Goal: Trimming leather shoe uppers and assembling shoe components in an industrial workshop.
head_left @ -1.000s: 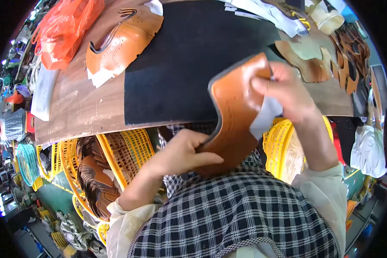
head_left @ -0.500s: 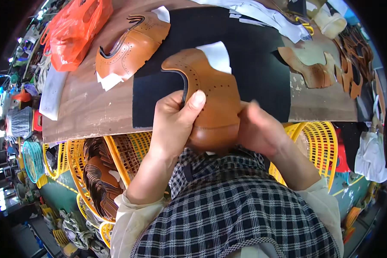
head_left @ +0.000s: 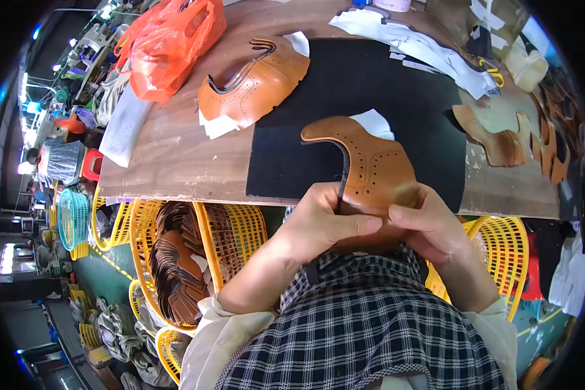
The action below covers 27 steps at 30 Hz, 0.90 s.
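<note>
Between my two hands is a brown leather shoe upper [head_left: 380, 170], perforated in rows, with a dark inner edge and a white piece sticking out at its far end. My left hand [head_left: 328, 221] grips it at the lower left, thumb lying across its face. From the right, my right hand [head_left: 432, 224] pinches its edge, thumb on top and fingers hidden beneath. Just beyond lies a black mat [head_left: 364, 75] on the wooden table [head_left: 182, 156]. A stack of similar uppers [head_left: 257, 84] rests across the mat's left edge.
An orange-red plastic bag [head_left: 169, 49] sits at the far left. White sheets [head_left: 416, 45] lie at the back, with brown leather pieces [head_left: 497, 140] on the right. Below the table edge stand yellow baskets [head_left: 231, 244], one filled with stacked leather pieces [head_left: 175, 273].
My right hand has come in from beside the upper and now grips its right edge. The left thumb has slid lower. The view has shifted, so the table things appear further right and lower.
</note>
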Motion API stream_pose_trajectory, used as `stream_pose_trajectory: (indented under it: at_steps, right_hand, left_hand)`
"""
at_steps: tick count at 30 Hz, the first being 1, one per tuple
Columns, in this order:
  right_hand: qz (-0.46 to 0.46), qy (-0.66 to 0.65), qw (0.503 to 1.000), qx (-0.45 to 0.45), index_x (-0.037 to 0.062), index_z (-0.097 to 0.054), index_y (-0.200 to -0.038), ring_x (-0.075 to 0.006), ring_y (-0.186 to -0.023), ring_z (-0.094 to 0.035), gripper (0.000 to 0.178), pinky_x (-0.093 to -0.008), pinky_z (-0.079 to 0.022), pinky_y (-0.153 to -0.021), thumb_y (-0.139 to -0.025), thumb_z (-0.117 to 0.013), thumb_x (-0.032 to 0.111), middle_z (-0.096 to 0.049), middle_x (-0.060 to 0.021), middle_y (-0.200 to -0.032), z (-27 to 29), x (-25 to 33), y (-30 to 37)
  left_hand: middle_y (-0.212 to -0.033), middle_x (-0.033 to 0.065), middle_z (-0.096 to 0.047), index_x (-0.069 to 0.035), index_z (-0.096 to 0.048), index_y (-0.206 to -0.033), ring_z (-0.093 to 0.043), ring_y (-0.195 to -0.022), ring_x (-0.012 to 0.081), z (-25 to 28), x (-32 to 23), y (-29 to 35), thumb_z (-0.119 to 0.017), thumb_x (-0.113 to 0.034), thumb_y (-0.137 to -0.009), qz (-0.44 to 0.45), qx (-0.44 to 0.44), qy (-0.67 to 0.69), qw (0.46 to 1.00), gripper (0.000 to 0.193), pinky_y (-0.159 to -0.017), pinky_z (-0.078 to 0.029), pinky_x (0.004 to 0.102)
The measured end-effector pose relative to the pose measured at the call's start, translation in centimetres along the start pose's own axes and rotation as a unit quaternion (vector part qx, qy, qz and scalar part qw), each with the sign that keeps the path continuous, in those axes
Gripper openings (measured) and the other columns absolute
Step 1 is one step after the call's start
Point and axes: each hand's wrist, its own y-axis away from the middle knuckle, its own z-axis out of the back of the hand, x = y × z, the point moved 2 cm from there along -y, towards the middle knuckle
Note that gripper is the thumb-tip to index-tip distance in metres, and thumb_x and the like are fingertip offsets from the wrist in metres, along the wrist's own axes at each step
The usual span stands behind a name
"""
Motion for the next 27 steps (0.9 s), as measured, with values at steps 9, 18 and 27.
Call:
stream_pose_trajectory:
  at_steps: [9,18,27]
  right_hand:
    - [-0.017,-0.083,0.996,0.035,-0.0026,-0.065,-0.106,-0.0195,-0.099,-0.064,0.033,-0.0379,-0.051,-0.088,-0.081,-0.074,0.018,-0.067,-0.0113,-0.105,0.1,0.0,2.4]
    - [0.163,0.127,0.967,-0.15,-0.0043,-0.065,-0.101,-0.0144,-0.086,-0.065,0.018,-0.0258,-0.053,-0.079,-0.092,-0.061,0.011,-0.068,-0.0101,-0.093,5.2,2.7,2.2]
    - [0.359,0.389,0.748,-0.4,0.0027,-0.065,-0.101,-0.0083,-0.074,-0.059,0.016,-0.0237,-0.047,-0.065,-0.086,-0.059,0.002,-0.065,-0.0009,-0.085,24.7,16.7,2.3]
  left_hand:
    - [-0.095,0.0092,-0.07,0.003,-0.063,-0.107,-0.064,-0.09,0.0121,-1.8,-3.4,3.2,-0.08,-0.001,-0.068,-0.11,0.132,-0.354,0.919,0.043,-0.08,-0.05,0.0284]
    - [-0.083,0.0059,-0.068,0.001,-0.062,-0.095,-0.064,-0.075,0.0112,1.1,-10.3,2.3,-0.074,0.007,-0.07,-0.112,-0.145,-0.478,0.859,0.029,-0.067,-0.052,0.0279]
    - [-0.122,0.0195,-0.058,0.003,-0.049,-0.129,-0.056,-0.113,0.0262,16.8,-13.8,-10.4,-0.078,-0.029,-0.073,-0.109,-0.205,-0.564,0.792,0.07,-0.097,-0.042,0.0345]
